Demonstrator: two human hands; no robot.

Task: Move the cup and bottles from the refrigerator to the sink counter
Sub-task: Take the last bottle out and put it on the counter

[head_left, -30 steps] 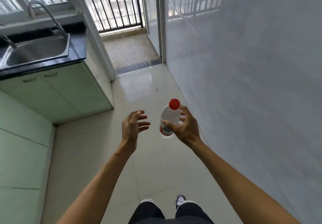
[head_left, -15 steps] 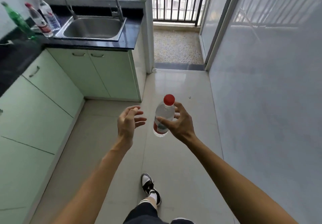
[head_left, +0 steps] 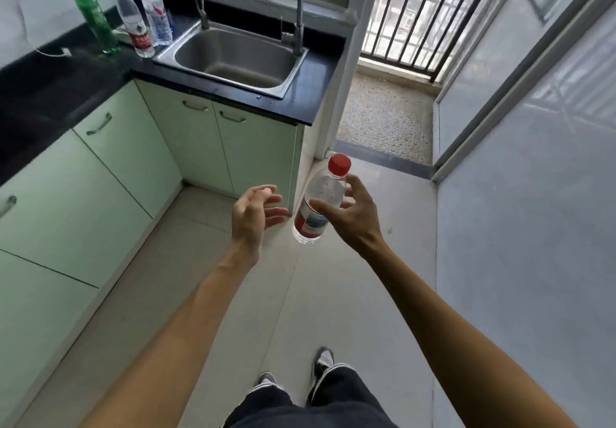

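Note:
My right hand grips a clear water bottle with a red cap and red label, held upright over the floor in front of me. My left hand hovers just left of it, fingers spread and holding nothing. Ahead on the left, the black sink counter carries three bottles left of the steel sink: a green bottle, a clear red-capped bottle and a clear white-capped bottle. No cup or refrigerator is in view.
Pale green cabinets run along the left under the counter. Two taps rise behind the sink. A white wall lines the right. A barred balcony door stands beyond the tiled floor. My feet show at the bottom.
The view has swung left and nearer to the sink counter, bringing the sink and the three bottles into sight. My hands keep the same pose with the bottle.

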